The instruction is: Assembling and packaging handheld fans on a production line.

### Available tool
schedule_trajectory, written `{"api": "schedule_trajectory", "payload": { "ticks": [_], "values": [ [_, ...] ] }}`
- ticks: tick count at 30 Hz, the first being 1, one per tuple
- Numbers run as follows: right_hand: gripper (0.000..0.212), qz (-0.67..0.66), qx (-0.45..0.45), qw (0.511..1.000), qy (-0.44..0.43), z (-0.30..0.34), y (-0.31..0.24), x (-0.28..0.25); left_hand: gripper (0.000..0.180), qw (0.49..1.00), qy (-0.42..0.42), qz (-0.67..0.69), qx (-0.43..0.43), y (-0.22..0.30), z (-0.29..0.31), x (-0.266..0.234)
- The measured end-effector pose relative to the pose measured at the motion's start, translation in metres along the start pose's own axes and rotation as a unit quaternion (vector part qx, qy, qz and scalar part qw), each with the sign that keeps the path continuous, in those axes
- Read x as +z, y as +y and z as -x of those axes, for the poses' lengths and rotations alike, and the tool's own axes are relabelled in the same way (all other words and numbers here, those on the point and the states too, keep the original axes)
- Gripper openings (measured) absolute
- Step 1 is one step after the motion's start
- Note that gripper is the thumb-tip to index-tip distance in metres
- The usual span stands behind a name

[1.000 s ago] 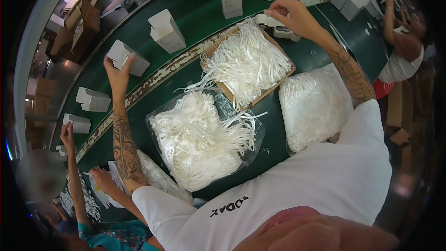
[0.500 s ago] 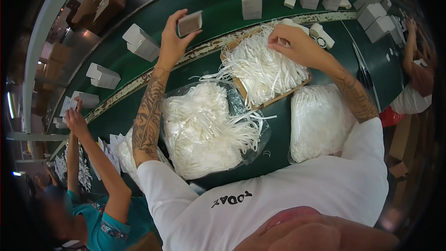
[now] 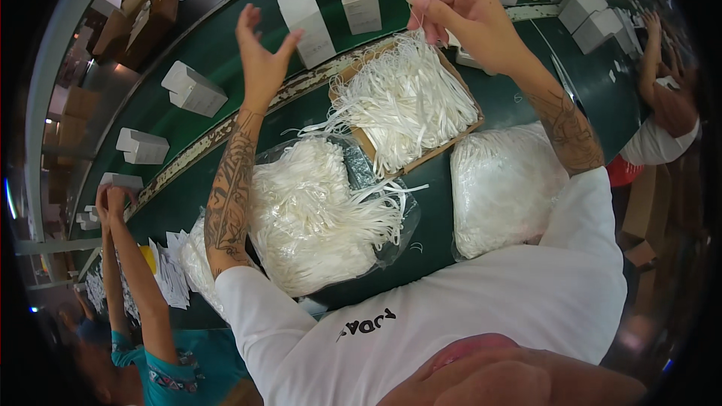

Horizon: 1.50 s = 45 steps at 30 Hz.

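Note:
My left hand (image 3: 263, 60) is raised over the green belt, fingers spread and holding nothing. Its thumb overlaps the left edge of an open-topped white box (image 3: 307, 26) standing upright there; I cannot tell whether they touch. Above the far end of a shallow cardboard tray (image 3: 444, 146), my right hand (image 3: 462, 19) pinches a white wrist strap (image 3: 419, 21) by its thin cord loop. Heaped in the tray are many more white straps (image 3: 406, 98). Closer to me, an opened clear bag of straps (image 3: 316, 210) spills some loose ends to the right.
A second bag of straps (image 3: 504, 188) lies at right. Several white boxes stand along the belt, one (image 3: 359, 0) just beyond the nearest. A worn rail (image 3: 301, 94) divides belt from table. Scissors (image 3: 568, 83) lie right. Co-workers' hands (image 3: 113, 203) are busy left and far right.
My left hand has let go of the white box, which now stands on the belt. My right hand has risen away from the strap pile with a strap between its fingertips. The belt's boxes have shifted left.

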State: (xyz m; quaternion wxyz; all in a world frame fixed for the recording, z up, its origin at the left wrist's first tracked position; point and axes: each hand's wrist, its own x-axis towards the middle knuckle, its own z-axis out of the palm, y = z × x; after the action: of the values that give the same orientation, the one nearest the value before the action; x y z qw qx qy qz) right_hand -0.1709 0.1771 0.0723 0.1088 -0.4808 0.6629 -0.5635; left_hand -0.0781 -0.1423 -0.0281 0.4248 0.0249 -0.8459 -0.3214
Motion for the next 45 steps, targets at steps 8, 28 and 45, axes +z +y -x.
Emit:
{"api": "schedule_trajectory", "payload": {
  "ticks": [8, 28, 45],
  "values": [
    [0.010, -0.134, 0.050, 0.989, 0.024, -0.012, -0.027, 0.007, 0.040, 0.928, -0.267, 0.260, -0.028, 0.135, 0.022, 0.034],
    [0.022, -0.005, 0.040, 0.996, -0.082, -0.023, 0.020, 0.028, 0.023, 0.924, -0.223, 0.276, -0.139, 0.103, 0.009, -0.033],
    [0.036, 0.194, 0.017, 0.956, -0.219, -0.069, 0.029, 0.115, 0.026, 0.923, -0.201, 0.278, -0.173, 0.064, -0.021, -0.129]
  ]
}}
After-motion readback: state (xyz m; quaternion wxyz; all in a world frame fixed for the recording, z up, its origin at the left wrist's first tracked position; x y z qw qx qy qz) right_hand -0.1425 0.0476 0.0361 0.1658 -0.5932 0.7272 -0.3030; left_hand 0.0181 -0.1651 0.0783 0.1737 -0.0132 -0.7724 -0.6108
